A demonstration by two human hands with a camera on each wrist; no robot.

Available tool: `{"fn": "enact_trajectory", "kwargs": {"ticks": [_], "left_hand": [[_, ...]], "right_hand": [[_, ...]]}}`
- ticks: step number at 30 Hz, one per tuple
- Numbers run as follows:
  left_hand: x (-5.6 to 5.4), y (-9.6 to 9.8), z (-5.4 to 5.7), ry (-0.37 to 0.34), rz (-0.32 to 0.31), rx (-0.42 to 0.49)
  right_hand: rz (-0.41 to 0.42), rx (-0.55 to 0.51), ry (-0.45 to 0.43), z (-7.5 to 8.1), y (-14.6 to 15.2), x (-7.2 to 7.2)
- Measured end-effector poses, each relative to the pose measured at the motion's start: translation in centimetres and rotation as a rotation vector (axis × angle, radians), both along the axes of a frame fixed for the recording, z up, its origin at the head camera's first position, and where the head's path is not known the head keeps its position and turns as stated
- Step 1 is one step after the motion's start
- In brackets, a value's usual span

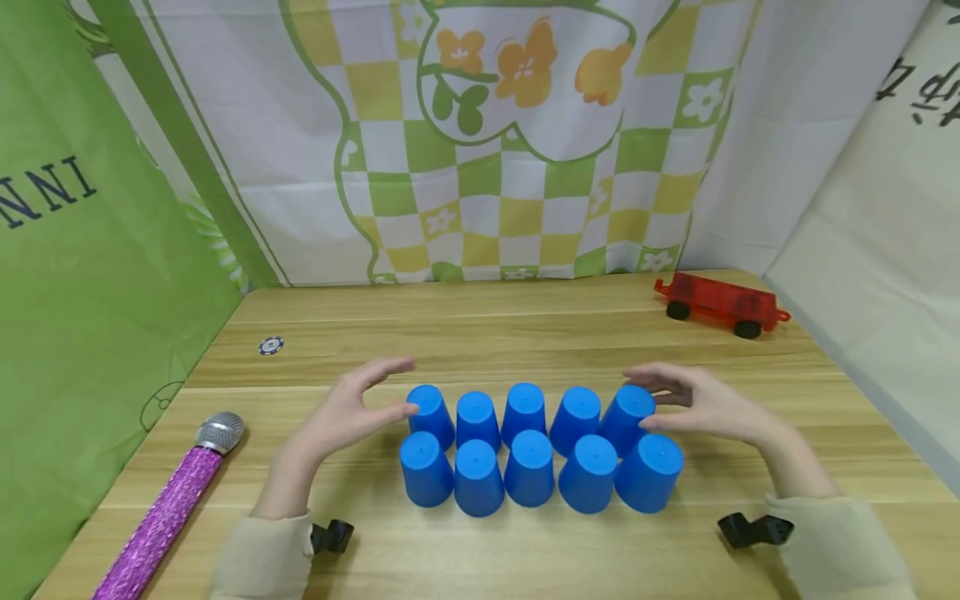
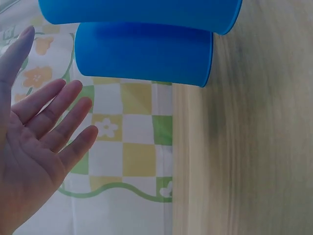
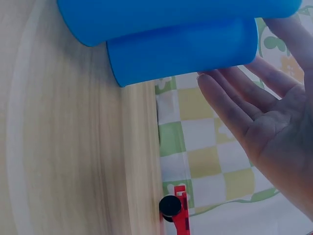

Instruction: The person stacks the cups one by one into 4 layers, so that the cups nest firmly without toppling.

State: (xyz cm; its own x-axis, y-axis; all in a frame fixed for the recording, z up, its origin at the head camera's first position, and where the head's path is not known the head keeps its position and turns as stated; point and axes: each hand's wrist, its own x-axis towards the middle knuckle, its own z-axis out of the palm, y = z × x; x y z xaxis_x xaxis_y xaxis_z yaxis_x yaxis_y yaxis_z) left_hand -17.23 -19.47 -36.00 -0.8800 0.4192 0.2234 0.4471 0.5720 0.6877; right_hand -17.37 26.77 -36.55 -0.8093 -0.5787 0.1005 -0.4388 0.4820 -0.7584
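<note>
- Fingers and thumb of the left hand (image 1: 351, 408) stand wide apart; the thumb tip lies beside the left-end cup (image 1: 432, 420) of the back row. I see nothing gripped, and whether skin touches that cup I cannot tell.
- The right hand (image 1: 699, 404) makes a loose, wide curve about the right-end cup (image 1: 628, 417) of the same row, fingers behind it, thumb to its near right; from my remote feed I cannot settle whether they meet the plastic.
- As I read the placement, one hand at each end brackets the back row, and the bent fingers suit the round cup walls.
- Between the hands I count ten blue cups (image 1: 530, 475) in two rows of five, the front row close to the back. All stand base up, wide mouths down on the wooden table (image 1: 450, 329), which I judge keeps them steady.
- With those mouths hidden, I cannot tell whether anything lies beneath any cup.
- Farther out, a pink microphone (image 1: 171, 508) lies on the left, a poker chip (image 1: 271, 345) beyond the left hand, and a red toy wagon (image 1: 720, 303) at the far right; I cannot make out any load in it.
- Printed cloth (image 1: 480, 217) hangs behind everything.
</note>
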Motion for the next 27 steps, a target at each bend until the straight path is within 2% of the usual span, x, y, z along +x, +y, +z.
{"fn": "enact_trajectory", "kwargs": {"ticks": [12,20,27], "left_hand": [[-0.5,0.4,-1.2,-0.092,-0.026,0.021],[-0.8,0.7,-2.1,-0.112,-0.078,0.015],[-1.0,0.7,-2.3,-0.154,-0.065,0.052]], "right_hand": [[-0.026,0.039,0.011,-0.7,-0.3,-0.3],[-0.041,0.044,0.01,-0.8,-0.4,-0.3],[-0.052,0.048,0.03,-0.8,-0.5,-0.3]]}}
